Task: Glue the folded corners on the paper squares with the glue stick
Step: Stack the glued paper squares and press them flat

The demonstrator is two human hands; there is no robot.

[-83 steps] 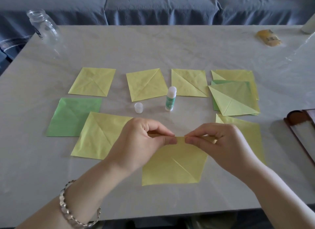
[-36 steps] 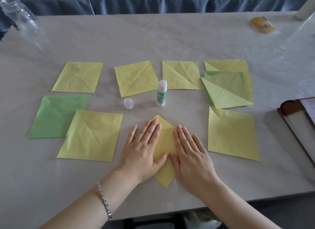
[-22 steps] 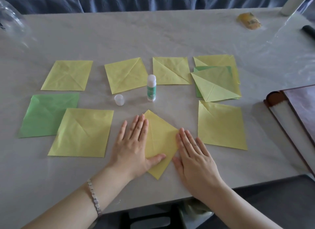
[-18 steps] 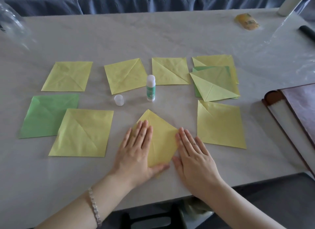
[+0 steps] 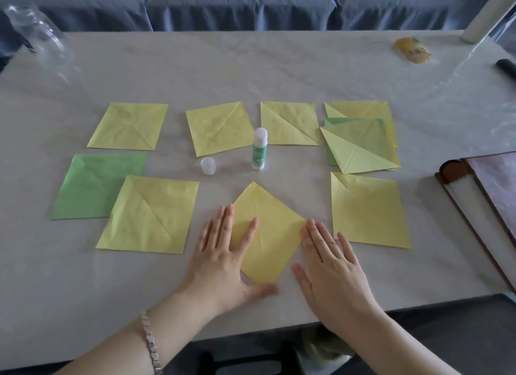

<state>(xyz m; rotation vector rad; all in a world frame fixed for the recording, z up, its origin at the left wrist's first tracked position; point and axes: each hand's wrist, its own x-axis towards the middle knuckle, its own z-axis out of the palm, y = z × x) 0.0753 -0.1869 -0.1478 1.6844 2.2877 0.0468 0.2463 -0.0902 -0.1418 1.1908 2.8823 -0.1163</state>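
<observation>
A yellow paper folded into a kite shape (image 5: pixel 275 235) lies near the table's front edge, its two flaps meeting along a centre crease. My left hand (image 5: pixel 223 257) lies flat with straight fingers on the kite's left flap. My right hand (image 5: pixel 332 265) lies flat at the kite's right corner, mostly on the table. The uncapped glue stick (image 5: pixel 259 148) stands upright just beyond the kite, with its clear cap (image 5: pixel 208 166) to its left. Several yellow and green paper squares surround them, among them one at the left (image 5: pixel 150 215) and one at the right (image 5: pixel 368 209).
A stack of folded yellow and green papers (image 5: pixel 360 140) sits at the back right. A clear plastic bottle (image 5: pixel 36 36) lies at the far left corner, a yellow packet (image 5: pixel 413 50) at the far right. A brown box (image 5: pixel 485 195) lies along the right edge.
Earlier both hands pinched the paper's top edge; then they pressed flat on the folded kite. Since half a second ago both hands have slid outward, uncovering more of the kite.
</observation>
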